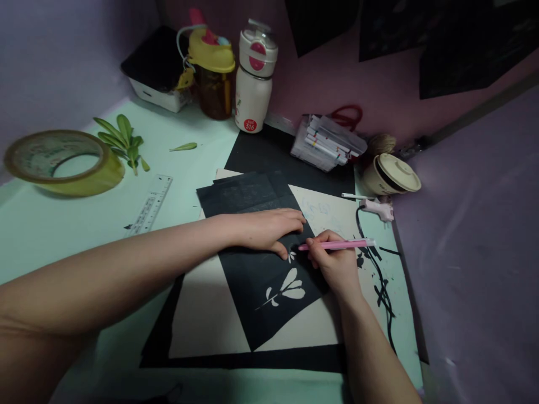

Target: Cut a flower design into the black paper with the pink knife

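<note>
wall [475, 235]: was purple, pinker at the back; dark sheets [391, 33] hung up top.
table [33, 235]: was pale green.
white board [202, 320]: lay on the table, black backing sheet [295, 151] jutting out behind and more black along its near edge.
black paper [236, 275]: lay slanted on the white board; pale flower shape [290, 286] showed in its near part, small pale shape [291, 256] just past that.
left hand [269, 227]: was palm down on the black paper, fingers extended, thumb apart, gripped nothing.
right hand [337, 266]: was closed, pinched the pink pen-like tool [341, 245]; tip was by the small pale shape, contact couldn't tell.
left side: had tape roll [84, 182], leafy sprig [126, 140], loose leaf [184, 147], clear ruler [151, 205].
back: had white box [155, 96] with black top, yellow-lidded bottle [214, 84], white bottle [254, 95] beside it, case of markers [326, 143].
right side: had lidded cup [393, 175], pink plug [378, 209], black cable [381, 278], black scraps [382, 293] around the cable.
</note>
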Available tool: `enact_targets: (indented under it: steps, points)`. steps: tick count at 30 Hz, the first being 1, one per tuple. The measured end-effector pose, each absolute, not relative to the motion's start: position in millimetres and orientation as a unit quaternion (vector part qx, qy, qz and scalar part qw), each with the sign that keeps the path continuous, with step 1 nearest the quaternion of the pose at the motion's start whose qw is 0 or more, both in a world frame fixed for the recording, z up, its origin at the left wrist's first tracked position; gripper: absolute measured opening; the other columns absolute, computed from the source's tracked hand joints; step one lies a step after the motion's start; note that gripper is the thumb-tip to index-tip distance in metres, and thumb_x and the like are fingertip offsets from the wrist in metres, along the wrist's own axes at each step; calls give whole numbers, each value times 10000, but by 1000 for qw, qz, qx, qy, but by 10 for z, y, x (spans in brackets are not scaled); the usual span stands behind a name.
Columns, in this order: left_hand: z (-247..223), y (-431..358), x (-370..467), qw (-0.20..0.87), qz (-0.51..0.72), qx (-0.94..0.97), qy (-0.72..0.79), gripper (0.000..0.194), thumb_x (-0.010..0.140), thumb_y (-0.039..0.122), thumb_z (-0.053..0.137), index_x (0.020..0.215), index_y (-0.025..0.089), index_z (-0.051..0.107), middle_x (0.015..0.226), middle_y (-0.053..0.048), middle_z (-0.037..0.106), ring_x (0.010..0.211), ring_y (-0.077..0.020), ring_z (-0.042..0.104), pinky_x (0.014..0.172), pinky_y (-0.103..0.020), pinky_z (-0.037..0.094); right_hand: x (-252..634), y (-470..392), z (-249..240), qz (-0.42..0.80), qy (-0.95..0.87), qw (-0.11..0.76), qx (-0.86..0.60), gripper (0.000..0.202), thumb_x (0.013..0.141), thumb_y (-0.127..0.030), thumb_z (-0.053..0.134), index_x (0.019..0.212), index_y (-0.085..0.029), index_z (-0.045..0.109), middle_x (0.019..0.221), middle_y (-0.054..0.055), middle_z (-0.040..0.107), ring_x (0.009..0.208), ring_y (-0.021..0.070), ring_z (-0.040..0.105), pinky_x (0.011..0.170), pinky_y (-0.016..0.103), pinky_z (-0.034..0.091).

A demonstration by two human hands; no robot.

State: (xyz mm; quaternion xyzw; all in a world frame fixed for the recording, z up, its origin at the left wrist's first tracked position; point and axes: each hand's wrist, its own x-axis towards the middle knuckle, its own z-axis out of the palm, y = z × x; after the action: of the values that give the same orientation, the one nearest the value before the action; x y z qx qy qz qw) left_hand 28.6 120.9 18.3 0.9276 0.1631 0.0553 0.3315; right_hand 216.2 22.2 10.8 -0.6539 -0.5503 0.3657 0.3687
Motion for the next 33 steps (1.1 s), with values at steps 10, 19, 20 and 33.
enact_targets:
  steps: [10,19,20,33]
  points:
    - [237,1112,201,226,78,950,199,537,790,417,737,1192,120,543,1325,-152,504,1247,-269,468,1015,-356,375,2241,239,162,351,-615,341,-618,172,808,-340,677,733,-191,636,722,14,665,678,161,599,624,264,451]
    - [97,624,75,88,76,972,205,285,978,288,440,1164,144,601,833,-69,605,770,-210,561,596,-309,445,2242,248,150,387,-584,348,-624,170,797,-352,695,740,-200,645,729,19,684,661,162,613,587,266,465]
    - [69,616,81,90,72,973,202,294,975,294,450,1189,148,590,832,-67,607,770,-208,565,598,-308,449,2242,252,145,386,-580,352,-625,171,793,-353,699,735,-201,646,728,19,683,660,162,614,585,266,467]
    - [76,666,110,144,22,962,230,292,981,325,436,1212,212,574,854,-38,602,778,-192,578,600,-298,416,2213,315,138,409,-544,365,-635,173,790,-312,701,681,-196,634,620,2,655,538,130,566,494,243,429]
